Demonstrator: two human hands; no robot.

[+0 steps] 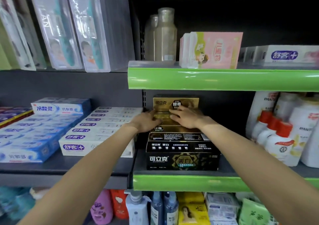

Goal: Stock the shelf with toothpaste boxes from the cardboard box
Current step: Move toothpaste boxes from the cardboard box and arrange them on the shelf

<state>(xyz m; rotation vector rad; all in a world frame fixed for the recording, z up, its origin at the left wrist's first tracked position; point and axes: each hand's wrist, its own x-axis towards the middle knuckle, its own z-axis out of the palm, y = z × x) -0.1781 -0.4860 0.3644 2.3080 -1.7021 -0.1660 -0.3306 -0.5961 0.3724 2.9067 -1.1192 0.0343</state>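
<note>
Hands are both reaching deep into the middle shelf [183,184], the one w/ the green price strip along its front edge. Left hand [148,122] and right hand [186,118] sit side by side, fingers laid mostly flat on the gold toothpaste boxes [175,104] stacked at the back. Looks like pressing/touching rather than a real grip, tho the fingertips are blurry so can't be 100% sure.

Closer to the camera, at 6 o'clock from the hands, black toothpaste boxes [183,161] are lined up front to back, right up to the shelf edge.

At 9 o'clock, on the neighbouring grey shelf, a row of white toothpaste boxes [96,138], then blue toothpaste boxes [34,138] further left. At 3 o'clock, white shampoo bottles [276,138] w/ orange caps. Upper shelf at 12 o'clock has clear bottles [164,35] and a pink box [217,50]. Toothbrush packs [69,26] stand at 10 o'clock. Lower shelf at 6 has assorted bottles and pouches, too blurry to name.
</note>
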